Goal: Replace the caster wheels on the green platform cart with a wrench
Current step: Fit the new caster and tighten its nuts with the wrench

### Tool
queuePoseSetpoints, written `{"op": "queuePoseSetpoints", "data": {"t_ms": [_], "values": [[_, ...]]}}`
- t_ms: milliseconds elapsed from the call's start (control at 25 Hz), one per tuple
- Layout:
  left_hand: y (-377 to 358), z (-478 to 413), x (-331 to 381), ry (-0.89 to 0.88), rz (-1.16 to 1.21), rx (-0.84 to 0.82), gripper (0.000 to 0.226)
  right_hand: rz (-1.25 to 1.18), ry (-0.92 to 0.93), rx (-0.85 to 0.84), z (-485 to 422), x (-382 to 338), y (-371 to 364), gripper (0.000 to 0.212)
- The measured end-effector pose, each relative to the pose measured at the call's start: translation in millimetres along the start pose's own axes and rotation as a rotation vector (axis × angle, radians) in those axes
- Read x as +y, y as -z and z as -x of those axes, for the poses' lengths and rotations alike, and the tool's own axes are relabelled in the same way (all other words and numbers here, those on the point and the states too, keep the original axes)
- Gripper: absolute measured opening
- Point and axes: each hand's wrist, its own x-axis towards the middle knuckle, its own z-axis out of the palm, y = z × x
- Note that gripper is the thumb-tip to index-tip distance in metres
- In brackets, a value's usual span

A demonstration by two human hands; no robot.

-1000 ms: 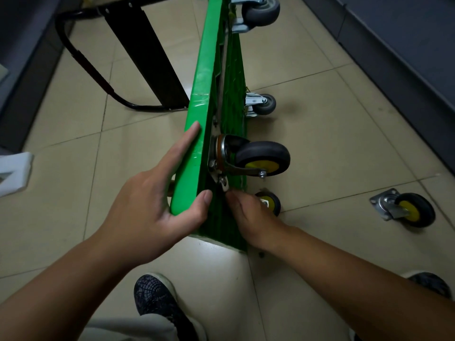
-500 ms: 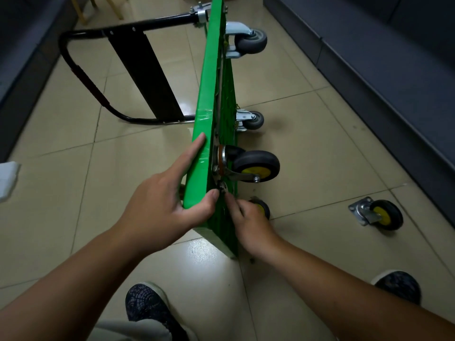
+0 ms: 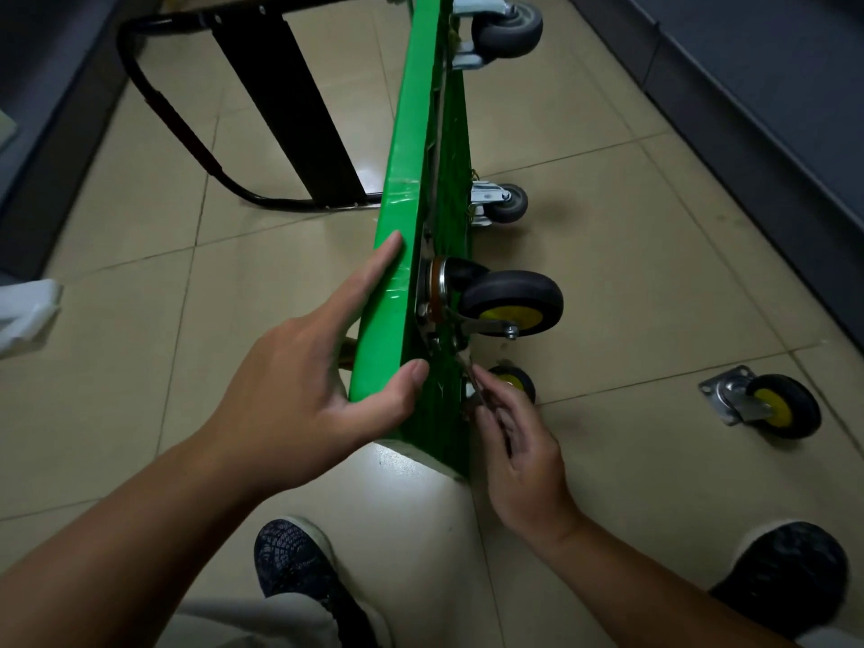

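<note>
Gripping cart (image 3: 411,180), left hand (image 3: 299,404); right hand (image 3: 519,441) pinches wrench (image 3: 473,378) beside caster (image 3: 509,301).

The floor (image 3: 608,282) was laid with glossy beige tiles; dark grey furniture (image 3: 771,86) was set along both sides.
</note>
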Motion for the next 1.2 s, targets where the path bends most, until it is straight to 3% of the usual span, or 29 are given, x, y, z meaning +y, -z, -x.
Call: {"op": "queuePoseSetpoints", "data": {"t_ms": [240,560,680,920,1200], "values": [[-5,-3,-5,-0.066,0.043,0.035,0.084,0.21,0.277,-0.194,-29,26,9,0.036],[-6,-2,-6,-0.073,0.042,0.036,0.083,0.241,0.357,-0.179,-54,40,6,0.037],[-6,-2,-5,-0.079,0.029,0.041,0.083,0.194,0.258,-0.179,-36,36,-2,0.044],[-6,-2,-2,-0.055,0.025,0.071,0.081,-0.223,-0.094,0.007,5,-12,-44,0.036],[-6,1,-1,0.006,-0.038,0.072,0.081,-0.339,-0.17,0.05,-8,-24,-29,0.034]]}}
